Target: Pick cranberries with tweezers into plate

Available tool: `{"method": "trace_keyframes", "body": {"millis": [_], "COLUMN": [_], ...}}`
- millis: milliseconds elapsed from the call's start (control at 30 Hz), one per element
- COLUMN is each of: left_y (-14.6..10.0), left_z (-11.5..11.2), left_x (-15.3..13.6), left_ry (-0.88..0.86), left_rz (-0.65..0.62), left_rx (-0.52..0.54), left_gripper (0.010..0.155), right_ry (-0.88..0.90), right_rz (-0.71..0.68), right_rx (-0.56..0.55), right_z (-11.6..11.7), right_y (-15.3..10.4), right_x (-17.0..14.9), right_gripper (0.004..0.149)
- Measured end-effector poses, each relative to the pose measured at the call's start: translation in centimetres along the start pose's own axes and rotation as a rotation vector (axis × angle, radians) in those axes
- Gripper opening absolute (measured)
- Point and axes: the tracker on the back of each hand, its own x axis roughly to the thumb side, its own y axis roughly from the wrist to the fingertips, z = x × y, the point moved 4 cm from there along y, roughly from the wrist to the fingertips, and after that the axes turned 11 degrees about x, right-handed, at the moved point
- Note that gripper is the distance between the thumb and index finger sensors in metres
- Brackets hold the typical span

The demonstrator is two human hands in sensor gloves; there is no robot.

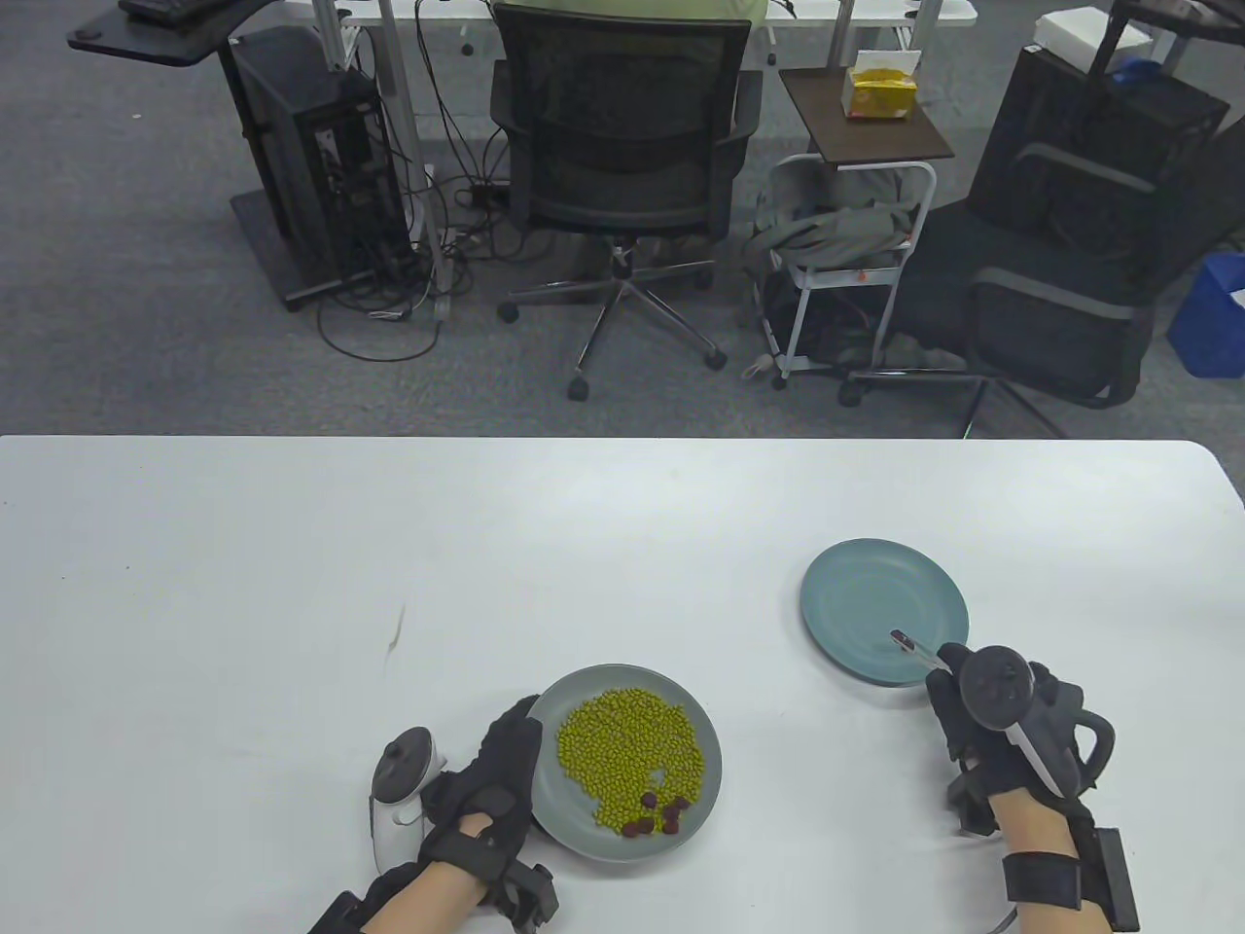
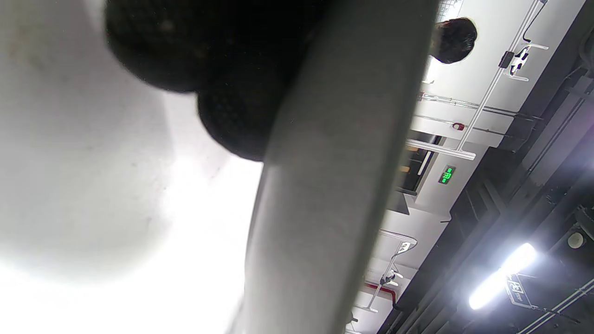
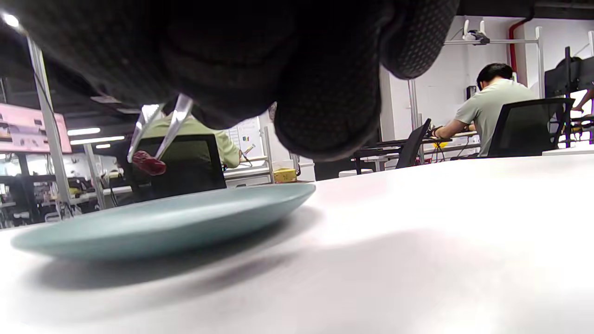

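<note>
- Two plates are sitting on the white table: a grey plate of green beans near the left hand, and a bare teal plate well apart to the right.
- The teal plate is waiting as the target, with the tweezer tips hanging just above its near-right part.
- The left hand is resting against the grey plate's left rim, seemingly steadying it; the left wrist view is showing only dark fingertips touching that rim, and how the other fingers are lying cannot be told.
- The right hand is pinching the tweezers, its fingers pressed together around the handle.
- Several cranberries are lying clustered at the near edge of the bean pile, waiting to be fetched.
- One cranberry is hanging clamped between the tweezer tips, clear of the teal plate's surface.
- Doing this release well probably means lowering the tips close to the plate before easing the squeeze, so the berry is dropping a short way and not bouncing or rolling off the shallow rim.
- Loosening the pinch slowly, and giving the tips a small shake if the sticky berry is clinging, looks the safer course.
</note>
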Motion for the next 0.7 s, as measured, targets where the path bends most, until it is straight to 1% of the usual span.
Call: {"method": "trace_keyframes", "body": {"millis": [133,267,333,400,567,600,700], "left_y": [0.0,0.0,0.0,0.0,0.0,0.0,0.0], "left_z": [0.0,0.0,0.0,0.0,0.0,0.0,0.1], "left_x": [0.0,0.0,0.0,0.0,-0.1,-0.1,0.0], "left_ry": [-0.002,0.000,0.000,0.000,0.001,-0.001,-0.002], "left_rz": [0.001,0.001,0.001,0.001,0.001,0.001,-0.001], "left_rx": [0.001,0.000,0.000,-0.001,0.001,0.001,0.011], "left_gripper": [0.063,0.063,0.063,0.063,0.063,0.063,0.063], "right_ry": [-0.074,-0.112,-0.121,-0.120,0.004,0.018,0.045], "right_rz": [-0.001,0.008,0.029,0.058,0.028,0.019,-0.060], "right_rx": [0.016,0.034,0.036,0.063,-0.042,-0.049,-0.108], "right_z": [0.8,1.4,1.3,1.3,-0.7,-1.0,-2.1], "right_y": [0.1,0.2,0.2,0.2,-0.5,-0.6,-1.6], "right_x": [0.9,1.2,1.2,1.0,1.1,1.2,2.5], "right_gripper": [0.046,0.047,0.047,0.049,0.050,0.050,0.049]}}
